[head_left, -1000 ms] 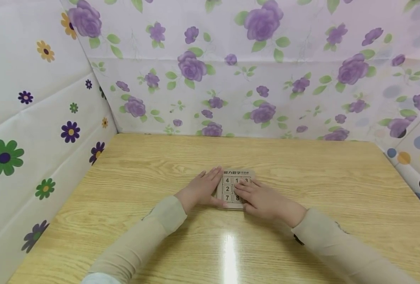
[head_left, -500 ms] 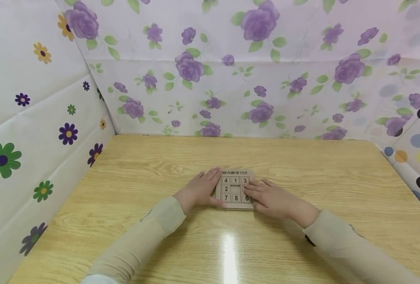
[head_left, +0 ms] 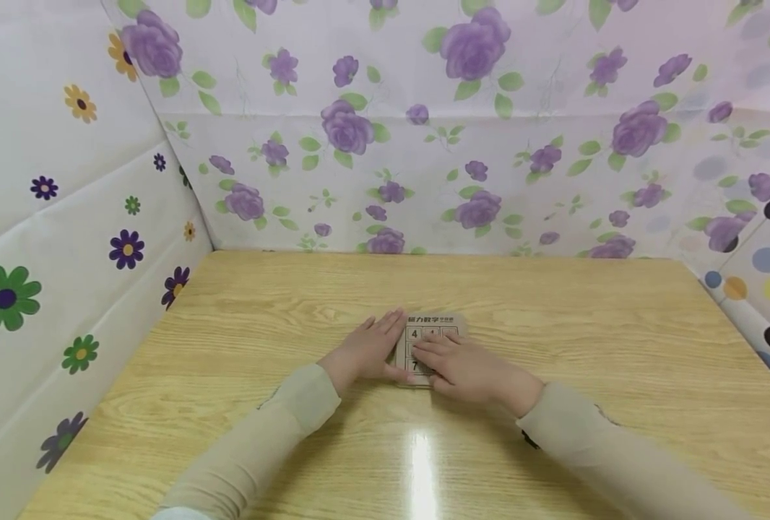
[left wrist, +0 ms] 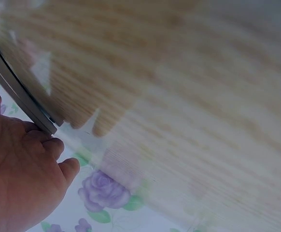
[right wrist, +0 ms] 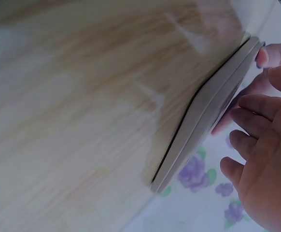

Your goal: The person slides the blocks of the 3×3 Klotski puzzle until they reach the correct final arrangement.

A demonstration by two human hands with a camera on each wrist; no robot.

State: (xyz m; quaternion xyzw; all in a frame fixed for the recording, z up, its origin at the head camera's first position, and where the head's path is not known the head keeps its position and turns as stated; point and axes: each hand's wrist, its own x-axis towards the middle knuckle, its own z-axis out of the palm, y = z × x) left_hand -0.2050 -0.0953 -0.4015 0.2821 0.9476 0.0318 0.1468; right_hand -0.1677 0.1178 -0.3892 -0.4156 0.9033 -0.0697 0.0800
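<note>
A flat beige sliding number puzzle (head_left: 451, 318) lies on the table in the head view. My left hand (head_left: 364, 351) rests along its left edge, fingers straight, thumb at the near left corner. My right hand (head_left: 474, 368) lies across the puzzle from the right, its straight fingertips on the middle row of tiles. The 4 tile (head_left: 414, 334) and the 7 tile show; most others are hidden under the right hand. In the left wrist view the left fingers touch the board's edge (left wrist: 20, 92). The right wrist view has the board (right wrist: 205, 113) edge-on beside the right hand's fingers.
The wooden table (head_left: 281, 303) stretches around the puzzle on all sides. A purple-flowered cloth wall (head_left: 424, 180) stands behind it. Flowered cloth (head_left: 86, 289) closes the left side, and dotted cloth (head_left: 758, 310) the right.
My right hand first slid right, uncovering a vacant slot in the centre of the puzzle, then came back left over the middle tiles. The left hand has stayed at the left edge.
</note>
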